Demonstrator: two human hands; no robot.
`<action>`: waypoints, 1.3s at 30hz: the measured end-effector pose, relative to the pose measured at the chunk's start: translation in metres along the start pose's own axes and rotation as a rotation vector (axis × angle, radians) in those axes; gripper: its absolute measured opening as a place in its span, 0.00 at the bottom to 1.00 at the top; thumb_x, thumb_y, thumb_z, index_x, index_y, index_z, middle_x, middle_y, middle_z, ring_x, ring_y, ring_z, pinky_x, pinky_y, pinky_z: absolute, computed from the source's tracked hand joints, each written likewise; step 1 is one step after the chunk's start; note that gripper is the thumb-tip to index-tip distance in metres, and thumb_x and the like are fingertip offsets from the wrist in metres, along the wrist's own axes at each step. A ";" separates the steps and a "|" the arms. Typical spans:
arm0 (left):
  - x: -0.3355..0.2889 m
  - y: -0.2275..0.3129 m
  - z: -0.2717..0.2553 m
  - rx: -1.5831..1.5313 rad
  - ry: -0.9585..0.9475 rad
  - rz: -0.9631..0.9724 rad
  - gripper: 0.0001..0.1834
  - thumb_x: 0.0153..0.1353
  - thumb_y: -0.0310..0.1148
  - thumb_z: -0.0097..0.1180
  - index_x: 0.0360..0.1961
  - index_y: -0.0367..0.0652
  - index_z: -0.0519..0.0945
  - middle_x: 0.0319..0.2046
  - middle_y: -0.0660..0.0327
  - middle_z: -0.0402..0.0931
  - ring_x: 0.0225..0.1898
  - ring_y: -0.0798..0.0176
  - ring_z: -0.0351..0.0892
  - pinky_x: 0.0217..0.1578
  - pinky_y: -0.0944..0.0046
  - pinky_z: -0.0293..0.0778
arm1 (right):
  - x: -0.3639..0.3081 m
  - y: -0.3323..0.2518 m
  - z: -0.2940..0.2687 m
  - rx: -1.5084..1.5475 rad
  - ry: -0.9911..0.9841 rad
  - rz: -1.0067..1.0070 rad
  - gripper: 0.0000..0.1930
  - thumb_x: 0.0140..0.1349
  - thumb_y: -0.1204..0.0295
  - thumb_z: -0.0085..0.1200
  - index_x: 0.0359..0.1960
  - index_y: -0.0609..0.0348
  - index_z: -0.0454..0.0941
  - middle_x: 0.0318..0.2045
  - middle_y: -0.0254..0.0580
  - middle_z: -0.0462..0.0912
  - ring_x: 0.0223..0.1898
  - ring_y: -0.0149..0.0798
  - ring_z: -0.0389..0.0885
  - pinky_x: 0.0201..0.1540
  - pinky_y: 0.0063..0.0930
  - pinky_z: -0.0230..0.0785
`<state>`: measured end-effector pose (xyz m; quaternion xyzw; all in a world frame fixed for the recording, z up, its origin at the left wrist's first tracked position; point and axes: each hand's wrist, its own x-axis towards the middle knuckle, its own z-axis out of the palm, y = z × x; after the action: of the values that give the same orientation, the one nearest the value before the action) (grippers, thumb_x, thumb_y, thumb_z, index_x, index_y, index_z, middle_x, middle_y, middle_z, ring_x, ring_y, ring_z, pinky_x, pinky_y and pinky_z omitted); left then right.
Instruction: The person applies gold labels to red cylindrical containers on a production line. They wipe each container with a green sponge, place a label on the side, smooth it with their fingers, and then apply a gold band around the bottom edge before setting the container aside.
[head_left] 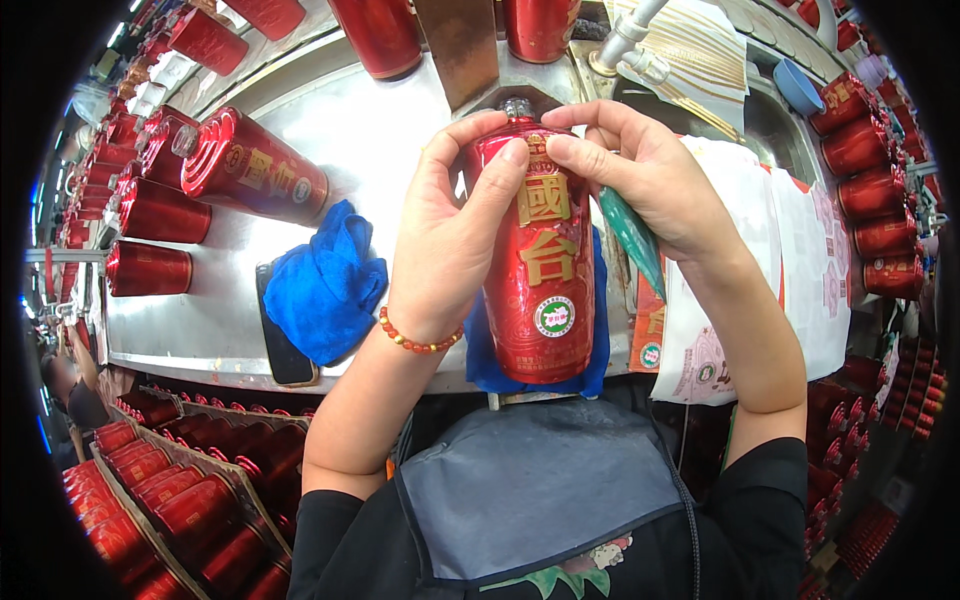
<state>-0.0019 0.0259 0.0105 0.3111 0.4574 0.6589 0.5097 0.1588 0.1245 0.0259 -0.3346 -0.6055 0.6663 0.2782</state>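
A red glossy bottle [545, 335] with raised gold lettering and a small round white-and-green sticker lies in front of me, its clear-capped neck pointing away. Under it is a blue cloth [487, 365]. My left hand [450, 205] grips the bottle's left shoulder, thumb pressed on the front near the gold lettering. On the other shoulder my right hand [650, 175] presses with its thumb, the fingers curled by the neck. Tucked in that same hand is a green, flat, pointed tool [632, 240]; its upper end is hidden by the palm.
A crumpled blue cloth [325, 285] partly covers a dark phone [285, 350] on the metal worktop [225, 330]. Another red bottle [255, 170] leans at left. White label sheets [735, 230] lie at right, beyond them a tap [622, 45] and blue bowl [797, 88]. Boxed red bottles [195, 510] fill the lower left.
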 end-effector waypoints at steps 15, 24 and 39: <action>-0.030 -0.008 -0.021 0.084 -0.013 0.028 0.30 0.77 0.36 0.48 0.75 0.37 0.58 0.69 0.54 0.65 0.69 0.63 0.65 0.68 0.61 0.63 | -0.042 0.012 -0.017 0.163 -0.072 0.205 0.28 0.66 0.56 0.66 0.59 0.65 0.76 0.35 0.29 0.82 0.36 0.20 0.75 0.41 0.16 0.69; -0.040 -0.007 -0.015 0.145 -0.095 0.030 0.38 0.74 0.32 0.53 0.78 0.38 0.49 0.70 0.50 0.61 0.69 0.59 0.65 0.67 0.58 0.66 | -0.042 0.025 -0.004 0.224 -0.056 0.149 0.32 0.66 0.61 0.65 0.65 0.66 0.67 0.34 0.32 0.82 0.21 0.16 0.73 0.22 0.08 0.64; -0.089 -0.023 -0.054 0.510 -0.203 -0.047 0.43 0.68 0.36 0.61 0.77 0.34 0.53 0.74 0.47 0.55 0.77 0.52 0.50 0.74 0.52 0.46 | -0.106 0.037 0.010 0.194 -0.072 0.216 0.40 0.58 0.70 0.73 0.69 0.67 0.64 0.30 0.26 0.74 0.28 0.17 0.71 0.33 0.11 0.64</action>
<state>-0.0145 -0.0731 -0.0263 0.4831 0.5621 0.4759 0.4735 0.2180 0.0324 0.0016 -0.3454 -0.5082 0.7593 0.2141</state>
